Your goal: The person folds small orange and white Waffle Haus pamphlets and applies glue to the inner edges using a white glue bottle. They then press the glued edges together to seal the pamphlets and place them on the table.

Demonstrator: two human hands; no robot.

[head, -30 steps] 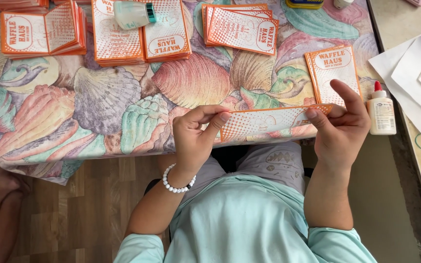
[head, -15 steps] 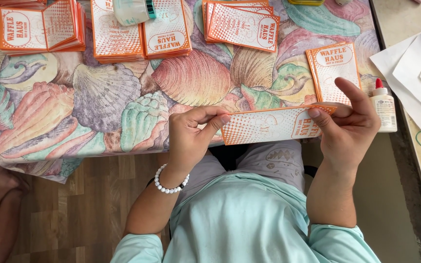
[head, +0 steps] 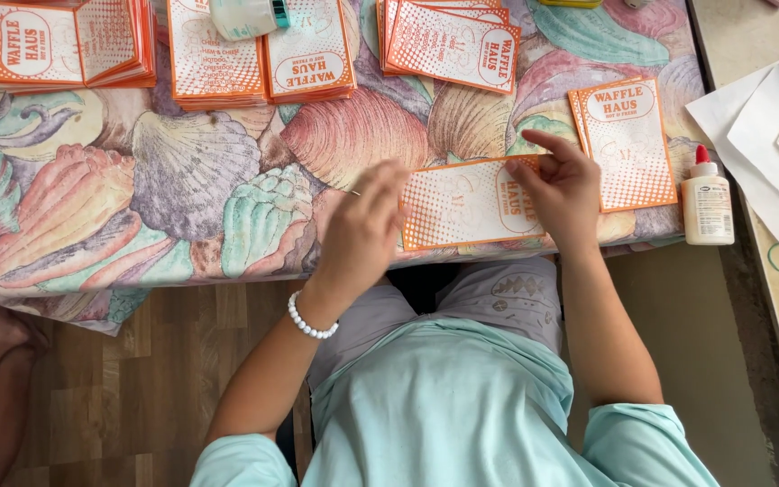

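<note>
Orange card [head: 462, 206] lies flat at the near worktop [head: 182, 207] edge, long axis left–right, between both hands. Left hand [head: 362, 230] fingers curled at its left end; grip unclear. Right hand [head: 563, 185] fingers pinch its right end. Beyond right fingers: card stack [head: 628, 144], glue bottle [head: 705, 200].

Two hands: left [head: 358, 236], right [head: 563, 191]. One card [head: 462, 203] between them. Four card stacks on the counter [head: 137, 207]: far left [head: 69, 43], next [head: 259, 54], third [head: 448, 41], near right [head: 626, 142]. One glue bottle [head: 707, 198] with red cap. One pale bottle [head: 247, 15] lying on a stack. Three white sheets [head: 768, 135]. One bead bracelet [head: 307, 320]
</note>
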